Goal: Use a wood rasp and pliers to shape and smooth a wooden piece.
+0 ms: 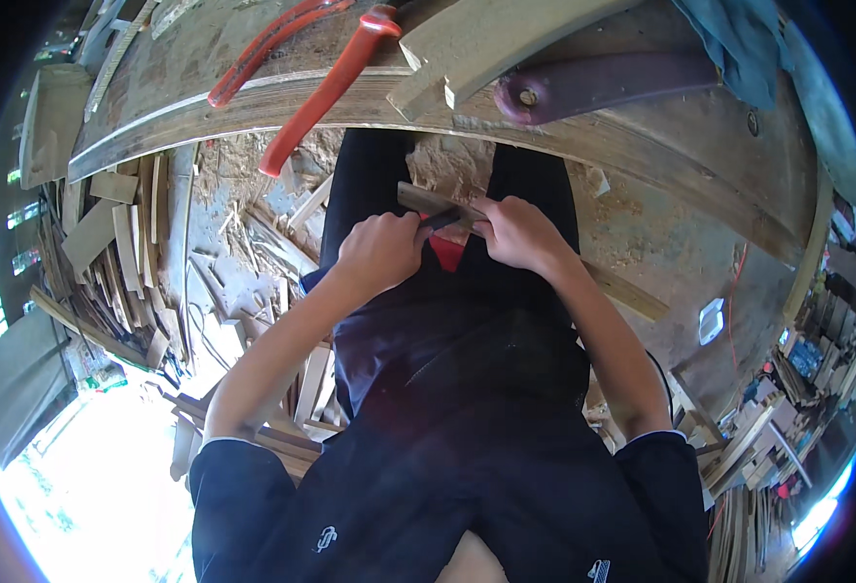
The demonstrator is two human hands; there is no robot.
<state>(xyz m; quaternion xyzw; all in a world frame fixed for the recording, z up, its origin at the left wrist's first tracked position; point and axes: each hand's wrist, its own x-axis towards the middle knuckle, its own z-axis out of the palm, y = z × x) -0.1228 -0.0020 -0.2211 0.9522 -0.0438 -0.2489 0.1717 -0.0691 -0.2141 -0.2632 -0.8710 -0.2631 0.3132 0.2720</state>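
Both my hands are over my lap, close together. My left hand (381, 249) is closed around a short dark bar (439, 219), whose kind I cannot make out; its far end meets a small flat wooden piece (420, 197). That piece slants from upper left toward my right hand (522, 233), which is closed on its right end with the thumb and fingers pressed against it. Where the two cross, my fingers hide part of the contact. Just below them a red pointed patch (447, 255) shows between my thighs; what it belongs to is unclear.
Across the front runs a wooden bench (632, 146). On it lie two red handles (336, 89), a notched wooden piece (506, 49), a purple handle (603, 89) with a hole, and a blue cloth (739, 44). Wood offcuts (122, 233) and shavings (438, 160) cover much of the floor.
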